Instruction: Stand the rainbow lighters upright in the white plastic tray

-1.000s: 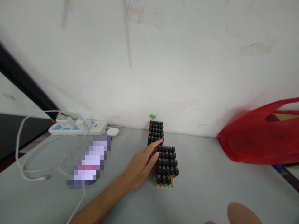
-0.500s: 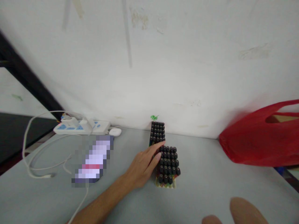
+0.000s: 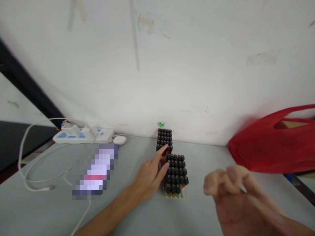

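Note:
Two blocks of black-capped, pen-like pieces stand upright on the grey table. The rear block (image 3: 164,137) is close to the wall, and the front block (image 3: 176,172) has a pale, patterned base. My left hand (image 3: 150,175) reaches in from the left with thumb and index finger apart; the index fingertip is at the rear block and the thumb touches the left side of the front block. To the right, my right hand (image 3: 236,193) is raised above the table, blurred, with its fingers curled; whether anything is between them is hidden.
On the left lie a pixelated phone (image 3: 98,170), a white power strip (image 3: 104,135) with plugs, a small white case (image 3: 119,140) and looping white cables (image 3: 22,154). A red bag (image 3: 265,147) rests at the right by the wall (image 3: 197,65).
My right hand has come up from the bottom edge into fuller view, its fingers curled. My left index finger has shifted slightly, showing a gap between the blocks.

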Action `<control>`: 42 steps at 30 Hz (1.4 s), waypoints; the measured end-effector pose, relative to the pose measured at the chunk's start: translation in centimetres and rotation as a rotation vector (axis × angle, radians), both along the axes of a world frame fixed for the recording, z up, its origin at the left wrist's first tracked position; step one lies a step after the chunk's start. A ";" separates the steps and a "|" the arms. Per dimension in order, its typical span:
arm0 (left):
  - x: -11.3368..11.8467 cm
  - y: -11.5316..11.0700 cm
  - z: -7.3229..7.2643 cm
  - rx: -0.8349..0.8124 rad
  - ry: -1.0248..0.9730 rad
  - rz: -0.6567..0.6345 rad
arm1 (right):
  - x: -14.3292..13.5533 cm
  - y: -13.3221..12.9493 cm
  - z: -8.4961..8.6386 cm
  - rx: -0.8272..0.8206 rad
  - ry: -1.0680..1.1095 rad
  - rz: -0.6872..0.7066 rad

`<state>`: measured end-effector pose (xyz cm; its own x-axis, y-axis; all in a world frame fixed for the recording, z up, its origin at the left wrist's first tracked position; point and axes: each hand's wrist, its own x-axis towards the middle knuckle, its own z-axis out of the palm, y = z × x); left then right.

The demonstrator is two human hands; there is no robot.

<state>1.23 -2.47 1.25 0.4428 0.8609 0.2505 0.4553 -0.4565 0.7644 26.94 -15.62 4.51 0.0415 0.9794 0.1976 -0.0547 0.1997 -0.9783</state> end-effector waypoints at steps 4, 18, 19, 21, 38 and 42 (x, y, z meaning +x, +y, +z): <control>0.2 -0.3 0.1 0.041 -0.016 0.061 | -2.7 4.4 3.9 0.110 -0.225 -0.210; 0.3 -0.5 0.3 0.081 0.003 0.171 | -2.6 8.3 -3.1 0.116 -0.455 0.231; 0.3 -0.6 0.2 0.095 0.008 0.178 | -2.6 8.2 -3.5 0.130 -0.474 0.221; 0.3 -0.7 0.1 0.131 0.019 0.191 | -2.5 8.0 -4.1 0.156 -0.513 0.198; 0.3 -0.6 0.0 0.254 0.193 0.192 | -1.8 8.5 -5.7 0.211 -0.601 0.230; 0.3 -0.5 0.1 0.286 0.185 0.189 | -1.7 8.6 -5.7 0.204 -0.567 0.242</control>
<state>1.51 -2.98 1.34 0.3436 0.8383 0.4232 0.6697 -0.5347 0.5153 25.21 -7.05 -1.21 -0.3414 0.8882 0.3074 0.3925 0.4319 -0.8121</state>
